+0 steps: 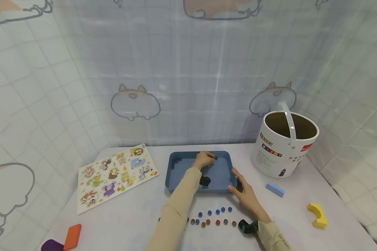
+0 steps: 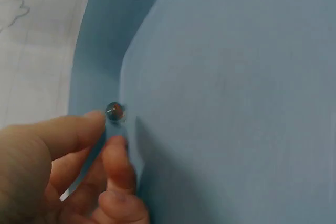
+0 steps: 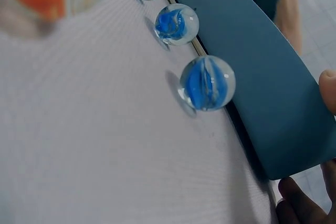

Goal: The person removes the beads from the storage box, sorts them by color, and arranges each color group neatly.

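Observation:
The blue tray lies near the back of the table. Inside its far right part is my left hand, thumb and finger slightly parted at a dark glass marble. That marble sits just beyond the fingertips by the tray wall. My right hand holds the tray's front right corner, thumb and fingers on either side. Several small marbles lie in the tray's far left part. In front of the tray, blue marbles and mixed-colour marbles form rough rows, partly hidden by my left sleeve.
An animal puzzle board lies at the left. A white bucket with a handle stands back right. Nearby are a blue block and a yellow arch block. Orange and purple blocks lie front left.

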Motion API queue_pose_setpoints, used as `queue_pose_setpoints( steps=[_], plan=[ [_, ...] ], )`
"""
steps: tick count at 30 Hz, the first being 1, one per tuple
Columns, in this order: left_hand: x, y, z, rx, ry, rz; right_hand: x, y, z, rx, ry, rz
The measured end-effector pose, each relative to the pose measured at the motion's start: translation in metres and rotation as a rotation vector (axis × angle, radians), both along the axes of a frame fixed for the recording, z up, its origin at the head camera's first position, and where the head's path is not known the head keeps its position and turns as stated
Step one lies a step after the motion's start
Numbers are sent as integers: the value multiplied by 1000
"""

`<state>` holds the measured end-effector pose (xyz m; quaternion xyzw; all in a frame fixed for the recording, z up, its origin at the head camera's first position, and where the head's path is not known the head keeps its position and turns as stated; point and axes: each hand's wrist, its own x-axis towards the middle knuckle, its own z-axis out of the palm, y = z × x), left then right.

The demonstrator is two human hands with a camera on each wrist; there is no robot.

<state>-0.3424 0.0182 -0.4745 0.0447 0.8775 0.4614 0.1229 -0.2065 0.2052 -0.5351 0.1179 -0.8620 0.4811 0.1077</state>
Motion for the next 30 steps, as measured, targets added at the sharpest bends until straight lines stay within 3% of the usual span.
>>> queue_pose_setpoints(
  steps=[7, 12, 14, 18, 20, 24, 26, 30],
  plan=[
    [9, 37, 0, 41, 62, 173, -1, -4, 5, 3, 25, 6],
    [12, 58, -3, 21, 93, 205, 11, -12, 29, 7, 31, 9],
    [11, 64, -5, 51, 82, 200, 11, -9, 31, 4, 37, 12],
    [7, 64, -6, 112, 29, 182, 1, -2, 14, -9, 42, 18],
    [4, 61, -6, 117, -19, 164, -5, 1, 3, -7, 41, 19],
    [0, 52, -8, 96, -107, 128, -3, -1, 2, -17, 40, 29],
    [1, 45, -4, 115, -134, 103, -2, -1, 2, -23, 31, 23],
    [3, 24, 14, 250, -181, 46, -1, 1, 3, -5, 19, 0]
  ],
)
